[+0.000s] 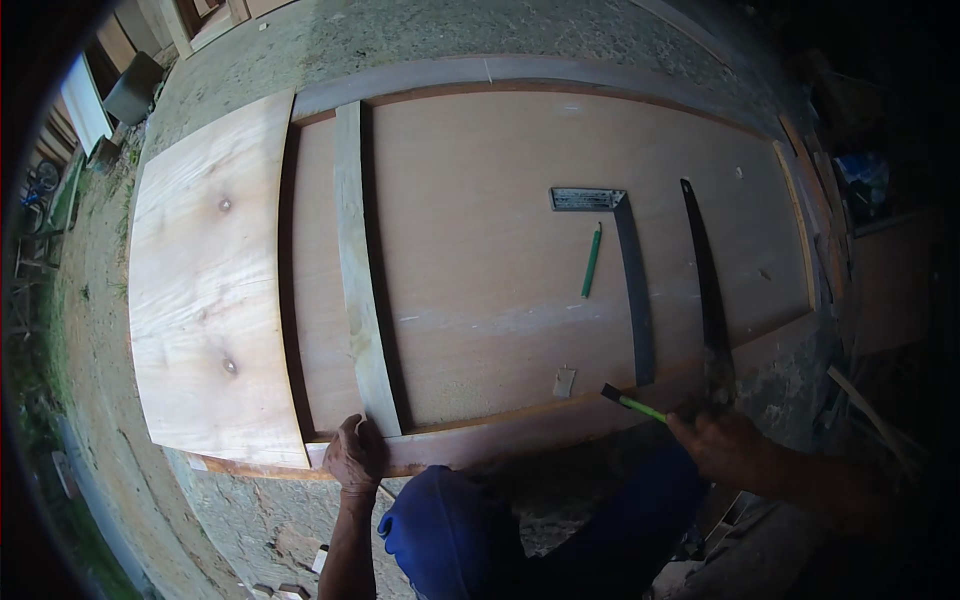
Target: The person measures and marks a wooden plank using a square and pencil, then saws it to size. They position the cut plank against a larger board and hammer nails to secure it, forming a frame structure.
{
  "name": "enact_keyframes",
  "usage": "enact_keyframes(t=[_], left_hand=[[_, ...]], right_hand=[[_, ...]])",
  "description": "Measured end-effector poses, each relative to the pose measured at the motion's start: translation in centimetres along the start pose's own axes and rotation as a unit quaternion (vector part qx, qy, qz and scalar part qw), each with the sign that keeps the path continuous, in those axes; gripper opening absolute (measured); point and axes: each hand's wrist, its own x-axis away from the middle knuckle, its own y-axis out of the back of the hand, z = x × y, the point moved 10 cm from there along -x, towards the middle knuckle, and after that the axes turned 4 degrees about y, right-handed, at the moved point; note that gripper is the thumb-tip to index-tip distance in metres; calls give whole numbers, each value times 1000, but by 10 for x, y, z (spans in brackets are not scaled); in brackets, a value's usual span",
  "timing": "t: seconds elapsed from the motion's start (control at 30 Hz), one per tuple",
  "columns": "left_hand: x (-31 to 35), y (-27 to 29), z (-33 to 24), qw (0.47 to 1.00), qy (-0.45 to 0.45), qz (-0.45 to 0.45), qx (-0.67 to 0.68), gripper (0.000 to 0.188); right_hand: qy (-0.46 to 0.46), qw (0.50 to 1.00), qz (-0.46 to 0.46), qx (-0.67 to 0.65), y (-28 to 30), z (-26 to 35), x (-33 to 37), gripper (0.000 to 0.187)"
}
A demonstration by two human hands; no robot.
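Observation:
My left hand [357, 456] is closed at the near end of a pale wooden slat [362, 280], its fingers bent over the near rail of a wooden frame [500, 448]. The slat lies across the frame, over a thin brown panel. In my right hand [712, 440] is a hammer [640, 404] with a lime-green handle and a small dark head, held above the near rail. Beyond the hammer a try square [635, 290] and a green pencil [592, 262] lie on the panel. A handsaw [708, 280] lies farther right, its near end partly behind my right hand.
A pale plywood sheet [215, 280] covers the frame's left end. On the panel near the hammer lies a small scrap [565, 382]. Wood strips [815, 200] lie past the frame's right end. My blue-clothed knee [450, 520] is close to the near rail, over rough ground.

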Motion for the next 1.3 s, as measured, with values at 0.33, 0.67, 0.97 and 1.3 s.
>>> enact_keyframes(t=[0.33,0.67,0.97,1.3], left_hand=[[-5,-17,16,962,219,152,-51,23],[4,61,-163,663,404,401,486,31],[100,274,-103,600,478,461,446,28],[46,418,-2,553,505,379,544,27]], right_hand=[[84,994,-53,50,7,21,-5,43],[-157,974,-87,-137,-15,-22,6,37],[-279,878,-109,-372,50,43,142,32],[-433,751,-294,-401,132,9,282,31]])
